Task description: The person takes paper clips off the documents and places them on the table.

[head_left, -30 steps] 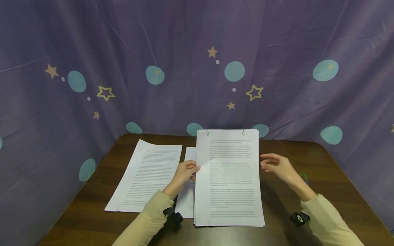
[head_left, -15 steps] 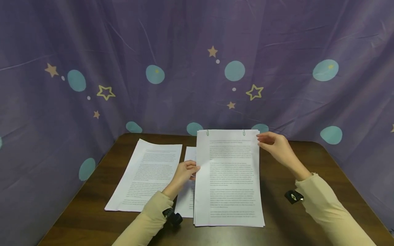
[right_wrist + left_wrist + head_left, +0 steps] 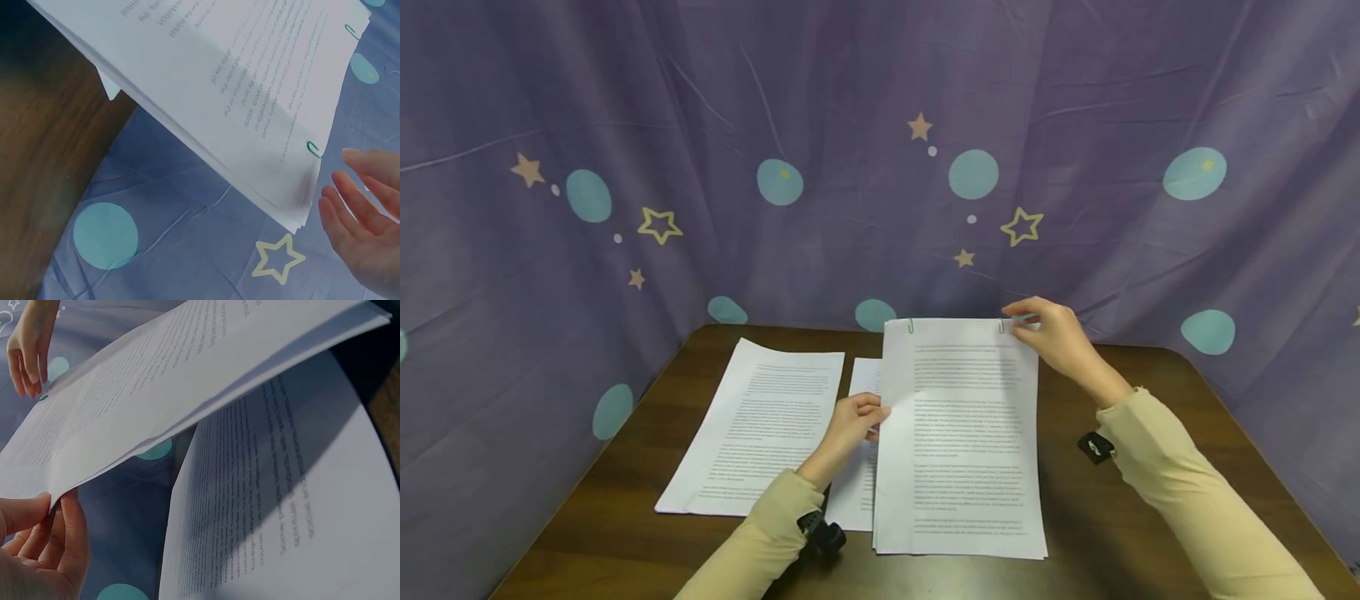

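My left hand [image 3: 850, 425] pinches the left edge of a stack of printed sheets [image 3: 966, 450], thumb in front and fingers behind, as the left wrist view also shows. The stack is held raised, facing me. Two green paper clips sit on its top edge, a left clip [image 3: 911, 326] and a right clip [image 3: 1002, 327]. Beside the right clip is my right hand [image 3: 1056, 337], at the top right corner. In the right wrist view its fingers [image 3: 350, 206] are spread and apart from the right clip [image 3: 314, 150], with nothing between them.
On the brown table [image 3: 617, 517] another stack of printed pages [image 3: 760, 442] lies at the left. A further printed sheet [image 3: 850, 496] lies partly hidden behind the held stack. A purple curtain [image 3: 850, 108] with stars and teal spots hangs behind the table.
My right hand has moved up and left, from beside the stack's right edge to the right clip. The stack's top has shifted slightly right. My left hand keeps its grip.
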Demonstrator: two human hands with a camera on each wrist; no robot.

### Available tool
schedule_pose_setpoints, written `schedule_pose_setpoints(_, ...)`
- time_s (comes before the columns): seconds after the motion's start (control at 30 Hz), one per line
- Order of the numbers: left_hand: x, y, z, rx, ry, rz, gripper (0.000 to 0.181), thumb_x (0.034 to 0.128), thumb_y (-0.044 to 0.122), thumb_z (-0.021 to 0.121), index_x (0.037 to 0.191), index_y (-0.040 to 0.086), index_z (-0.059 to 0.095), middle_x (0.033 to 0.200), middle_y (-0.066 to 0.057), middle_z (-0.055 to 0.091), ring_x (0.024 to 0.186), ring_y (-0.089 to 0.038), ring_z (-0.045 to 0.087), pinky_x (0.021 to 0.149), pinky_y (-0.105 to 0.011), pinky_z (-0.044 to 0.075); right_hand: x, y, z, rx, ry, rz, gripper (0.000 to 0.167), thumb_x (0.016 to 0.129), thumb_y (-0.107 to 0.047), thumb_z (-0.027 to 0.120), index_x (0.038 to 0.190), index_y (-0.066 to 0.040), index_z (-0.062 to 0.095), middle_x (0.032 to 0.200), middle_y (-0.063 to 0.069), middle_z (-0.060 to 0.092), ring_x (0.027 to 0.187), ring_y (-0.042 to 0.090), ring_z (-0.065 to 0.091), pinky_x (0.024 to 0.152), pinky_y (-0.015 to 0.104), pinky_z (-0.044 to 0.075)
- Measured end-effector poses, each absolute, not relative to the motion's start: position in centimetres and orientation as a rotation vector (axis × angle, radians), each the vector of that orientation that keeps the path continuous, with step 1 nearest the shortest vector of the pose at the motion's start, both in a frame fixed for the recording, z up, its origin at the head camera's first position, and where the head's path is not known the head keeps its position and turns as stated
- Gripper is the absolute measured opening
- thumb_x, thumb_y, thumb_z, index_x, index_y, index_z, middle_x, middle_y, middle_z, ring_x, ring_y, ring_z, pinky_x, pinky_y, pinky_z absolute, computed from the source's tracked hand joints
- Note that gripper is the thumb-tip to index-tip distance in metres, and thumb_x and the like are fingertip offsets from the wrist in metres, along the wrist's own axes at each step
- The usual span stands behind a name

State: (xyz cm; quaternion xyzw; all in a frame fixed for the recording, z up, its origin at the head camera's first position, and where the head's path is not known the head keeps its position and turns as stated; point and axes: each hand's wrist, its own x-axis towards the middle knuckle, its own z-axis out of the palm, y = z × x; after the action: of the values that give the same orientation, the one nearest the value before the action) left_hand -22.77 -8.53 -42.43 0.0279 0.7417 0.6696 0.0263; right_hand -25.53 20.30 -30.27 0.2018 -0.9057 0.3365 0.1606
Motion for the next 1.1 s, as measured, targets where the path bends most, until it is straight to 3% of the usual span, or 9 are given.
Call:
schedule_pose_setpoints(0.17, -22.7, -8.4, -42.3, 0.106, 2.293, 2.081, 0.016, 0.0801, -0.001, 0.059, 0.091, -0.013, 0.055, 0.078, -0.017, 0.065, 0.050, -0.009, 0.054, 0.055, -0.044, 0.051, -26.1, 20.0, -29.7, 0.606, -2.638, 0.931, 0.026, 0.079, 0.006, 0.058, 0.105, 0.006, 0.059, 0.107, 0.021, 0.058, 0.098, 0.037, 0.054, 0.081, 0.044, 0.045)
schedule_pose_setpoints(0.43, -22.6, -8.5, -42.3, 0.128, 2.272, 2.105, 0.015, 0.0801, -0.002, 0.058, 0.089, -0.013, 0.055, 0.079, -0.019, 0.065, 0.051, -0.008, 0.054, 0.048, -0.028, 0.050, -26.8, 20.1, -29.5, 0.582, -2.740, 0.942, 0.028, 0.081, 0.003, 0.058, 0.108, 0.005, 0.058, 0.108, 0.022, 0.058, 0.100, 0.036, 0.053, 0.084, 0.045, 0.043)
schedule_pose_setpoints(0.63, -22.4, -8.6, -42.3, 0.128, 2.303, 2.090, 0.015, 0.0804, -0.002, 0.058, 0.090, -0.013, 0.055, 0.079, -0.019, 0.065, 0.051, -0.008, 0.053, 0.052, -0.040, 0.050, -27.1, 20.3, -29.7, 0.546, -2.790, 0.992, 0.026, 0.083, -0.001, 0.058, 0.108, 0.005, 0.060, 0.108, 0.022, 0.058, 0.097, 0.034, 0.056, 0.078, 0.043, 0.047)
schedule_pose_setpoints(0.77, -22.5, -8.6, -42.3, 0.120, 2.303, 2.095, 0.016, 0.0806, -0.001, 0.059, 0.090, -0.013, 0.055, 0.079, -0.019, 0.065, 0.051, -0.008, 0.053, 0.053, -0.042, 0.050, -27.2, 20.3, -30.0, 0.530, -2.815, 1.000, 0.026, 0.084, -0.004, 0.058, 0.108, 0.004, 0.060, 0.108, 0.023, 0.058, 0.095, 0.033, 0.056, 0.075, 0.042, 0.047)
schedule_pose_setpoints(1.0, -22.4, -8.7, -42.5, 0.128, 2.282, 2.089, 0.016, 0.0809, -0.001, 0.058, 0.090, -0.014, 0.055, 0.080, -0.019, 0.065, 0.053, -0.007, 0.054, 0.047, -0.022, 0.047, -27.2, 20.4, -30.6, 0.562, -2.826, 1.022, 0.027, 0.081, -0.005, 0.062, 0.107, 0.003, 0.062, 0.102, 0.021, 0.061, 0.081, 0.025, 0.059, 0.064, 0.032, 0.048)
schedule_pose_setpoints(1.1, -22.4, -8.7, -42.4, 0.136, 2.286, 2.088, 0.016, 0.0808, -0.001, 0.058, 0.090, -0.014, 0.055, 0.081, -0.020, 0.065, 0.053, -0.007, 0.054, 0.046, -0.020, 0.046, -27.3, 20.3, -30.5, 0.586, -2.815, 1.048, 0.025, 0.081, -0.004, 0.062, 0.104, 0.003, 0.063, 0.095, 0.020, 0.063, 0.073, 0.021, 0.060, 0.058, 0.028, 0.047)
